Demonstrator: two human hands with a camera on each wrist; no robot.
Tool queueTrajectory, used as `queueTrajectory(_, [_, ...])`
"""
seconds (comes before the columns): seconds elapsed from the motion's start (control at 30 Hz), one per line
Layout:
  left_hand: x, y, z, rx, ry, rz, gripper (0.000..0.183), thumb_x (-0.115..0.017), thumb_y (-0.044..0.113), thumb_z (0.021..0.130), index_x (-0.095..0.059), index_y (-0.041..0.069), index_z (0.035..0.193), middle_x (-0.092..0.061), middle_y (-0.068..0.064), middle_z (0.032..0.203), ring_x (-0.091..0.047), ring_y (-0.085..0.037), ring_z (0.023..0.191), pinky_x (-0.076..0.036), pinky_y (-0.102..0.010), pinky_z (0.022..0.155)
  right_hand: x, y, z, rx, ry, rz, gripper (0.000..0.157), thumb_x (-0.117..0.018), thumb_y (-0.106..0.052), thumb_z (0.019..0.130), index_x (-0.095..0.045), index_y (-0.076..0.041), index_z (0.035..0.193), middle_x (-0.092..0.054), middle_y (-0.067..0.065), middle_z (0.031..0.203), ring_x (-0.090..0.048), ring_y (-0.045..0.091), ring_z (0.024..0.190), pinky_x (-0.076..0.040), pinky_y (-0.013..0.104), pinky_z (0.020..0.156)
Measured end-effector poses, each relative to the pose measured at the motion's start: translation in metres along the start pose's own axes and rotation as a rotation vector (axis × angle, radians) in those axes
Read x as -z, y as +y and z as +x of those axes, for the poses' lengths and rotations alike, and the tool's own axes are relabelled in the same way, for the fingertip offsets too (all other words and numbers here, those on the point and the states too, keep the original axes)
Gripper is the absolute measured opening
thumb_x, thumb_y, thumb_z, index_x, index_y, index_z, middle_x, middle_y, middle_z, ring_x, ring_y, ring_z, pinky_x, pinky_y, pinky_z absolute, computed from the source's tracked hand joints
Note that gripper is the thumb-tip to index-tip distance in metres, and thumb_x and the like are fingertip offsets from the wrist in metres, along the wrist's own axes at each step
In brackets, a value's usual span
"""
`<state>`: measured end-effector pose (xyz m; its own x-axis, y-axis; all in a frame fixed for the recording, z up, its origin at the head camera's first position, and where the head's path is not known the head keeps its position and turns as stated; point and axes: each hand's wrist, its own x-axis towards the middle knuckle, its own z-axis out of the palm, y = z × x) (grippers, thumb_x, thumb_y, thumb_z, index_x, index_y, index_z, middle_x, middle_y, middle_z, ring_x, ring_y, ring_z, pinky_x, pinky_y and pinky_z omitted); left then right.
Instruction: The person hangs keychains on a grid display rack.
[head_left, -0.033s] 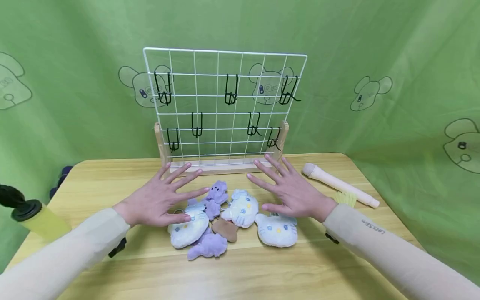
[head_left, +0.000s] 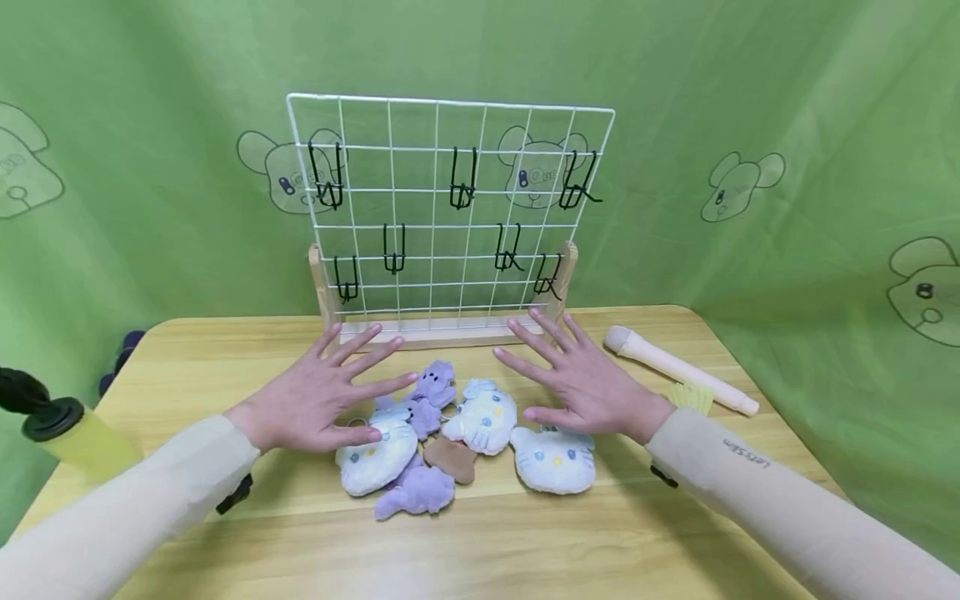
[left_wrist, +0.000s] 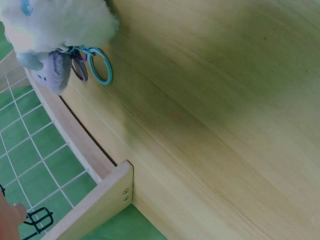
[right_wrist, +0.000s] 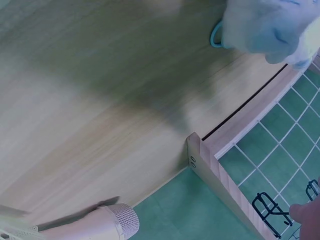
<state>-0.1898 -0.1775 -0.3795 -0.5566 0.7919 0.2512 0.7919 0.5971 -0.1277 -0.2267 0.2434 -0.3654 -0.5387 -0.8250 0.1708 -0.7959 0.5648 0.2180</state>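
My left hand (head_left: 315,404) is spread above the left part of the plush pile, its thumb overlapping a white cat-face plush (head_left: 378,467) in the head view. My right hand (head_left: 581,387) is spread likewise above another white cat-face plush (head_left: 555,471). Neither hand holds anything. Between them lie a third white cat-face plush (head_left: 491,421), a purple plush (head_left: 435,385), a second purple plush (head_left: 423,490) and a brown piece (head_left: 452,460). In the left wrist view, a teal ring (left_wrist: 109,70) hangs from a white plush (left_wrist: 65,25).
Behind the hands stands a white wire grid rack (head_left: 450,104) on a wooden base, with several black hooks (head_left: 462,196). A pale microphone (head_left: 675,367) lies at right, beside a yellowish fringed thing (head_left: 690,398). At left is a yellow bottle (head_left: 93,446) with a black lid.
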Motion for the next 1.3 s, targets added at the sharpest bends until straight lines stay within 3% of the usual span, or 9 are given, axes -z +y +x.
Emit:
queueTrajectory(0.13, [0.001, 0.0, 0.0, 0.002, 0.005, 0.006, 0.072, -0.041, 0.073, 0.099, -0.035, 0.039, 0.163, -0.023, -0.008, 0.176, -0.017, -0.04, 0.163, -0.008, -0.072, 0.13, 0.001, -0.001, 0.0, 0.007, 0.007, -0.002, 0.081, -0.044, -0.068, 0.1, -0.02, -0.032, 0.169, -0.011, 0.01, 0.179, -0.011, 0.047, 0.163, -0.017, 0.076, 0.128])
queueTrajectory(0.4, [0.002, 0.001, -0.003, 0.028, -0.013, 0.007, 0.072, -0.042, 0.072, 0.099, -0.034, 0.039, 0.163, -0.022, -0.008, 0.177, -0.014, -0.037, 0.164, -0.011, -0.073, 0.13, 0.002, -0.005, -0.002, -0.003, -0.027, 0.031, 0.083, -0.048, -0.065, 0.1, -0.016, -0.033, 0.169, -0.004, 0.005, 0.179, 0.0, 0.038, 0.166, -0.016, 0.072, 0.13])
queueTrajectory(0.6, [0.006, -0.003, -0.006, 0.075, -0.017, 0.002, 0.071, -0.046, 0.066, 0.101, -0.03, 0.039, 0.165, -0.022, -0.011, 0.176, -0.019, -0.039, 0.163, -0.02, -0.074, 0.128, 0.003, -0.007, -0.008, -0.036, -0.08, 0.095, 0.082, -0.054, -0.057, 0.101, -0.016, -0.032, 0.169, -0.011, 0.008, 0.178, -0.011, 0.04, 0.165, -0.018, 0.066, 0.132])
queueTrajectory(0.7, [0.009, -0.007, -0.009, 0.152, -0.009, -0.045, 0.071, -0.052, 0.059, 0.101, -0.03, 0.037, 0.166, -0.024, -0.014, 0.175, -0.025, -0.041, 0.161, -0.024, -0.073, 0.128, 0.004, -0.007, -0.009, -0.081, -0.128, 0.177, 0.075, -0.052, -0.054, 0.104, -0.021, -0.03, 0.169, -0.023, 0.011, 0.176, -0.024, 0.041, 0.161, -0.027, 0.063, 0.131])
queueTrajectory(0.83, [0.008, -0.016, -0.013, 0.349, 0.036, -0.174, 0.068, -0.055, 0.05, 0.104, -0.035, 0.027, 0.164, -0.039, -0.022, 0.164, -0.043, -0.045, 0.147, -0.041, -0.07, 0.119, 0.002, -0.001, -0.011, -0.209, -0.202, 0.38, 0.065, -0.051, -0.053, 0.106, -0.042, -0.018, 0.161, -0.045, 0.016, 0.165, -0.045, 0.042, 0.151, -0.041, 0.062, 0.124])
queueTrajectory(1.0, [0.003, -0.031, -0.014, 0.591, 0.175, -0.387, 0.054, -0.058, 0.033, 0.105, -0.048, 0.003, 0.149, -0.052, -0.023, 0.141, -0.055, -0.041, 0.126, -0.056, -0.064, 0.104, -0.009, 0.015, -0.01, -0.302, -0.285, 0.638, 0.039, -0.06, -0.032, 0.106, -0.067, -0.002, 0.129, -0.073, 0.015, 0.125, -0.071, 0.03, 0.114, -0.061, 0.047, 0.102])
queueTrajectory(1.13, [0.0, -0.043, -0.013, 0.732, 0.268, -0.576, 0.05, -0.06, 0.023, 0.104, -0.047, -0.007, 0.142, -0.05, -0.028, 0.141, -0.052, -0.047, 0.13, -0.052, -0.065, 0.11, -0.017, 0.023, -0.009, -0.318, -0.375, 0.743, 0.015, -0.067, -0.018, 0.101, -0.07, -0.004, 0.106, -0.074, 0.005, 0.099, -0.066, 0.012, 0.091, -0.06, 0.025, 0.082])
queueTrajectory(1.23, [-0.005, -0.05, -0.011, 0.799, 0.303, -0.667, 0.059, -0.06, 0.024, 0.105, -0.039, -0.009, 0.149, -0.049, -0.034, 0.144, -0.05, -0.051, 0.135, -0.049, -0.066, 0.114, -0.019, 0.024, -0.01, -0.325, -0.414, 0.814, 0.01, -0.07, -0.014, 0.099, -0.068, -0.004, 0.1, -0.069, 0.004, 0.091, -0.059, 0.008, 0.082, -0.054, 0.02, 0.071])
queueTrajectory(1.3, [-0.01, -0.053, -0.009, 0.827, 0.284, -0.719, 0.069, -0.058, 0.028, 0.106, -0.029, -0.007, 0.158, -0.048, -0.036, 0.148, -0.049, -0.054, 0.136, -0.047, -0.067, 0.116, -0.021, 0.022, -0.011, -0.339, -0.445, 0.845, 0.01, -0.071, -0.014, 0.098, -0.067, -0.004, 0.097, -0.066, 0.003, 0.086, -0.055, 0.008, 0.078, -0.05, 0.018, 0.068])
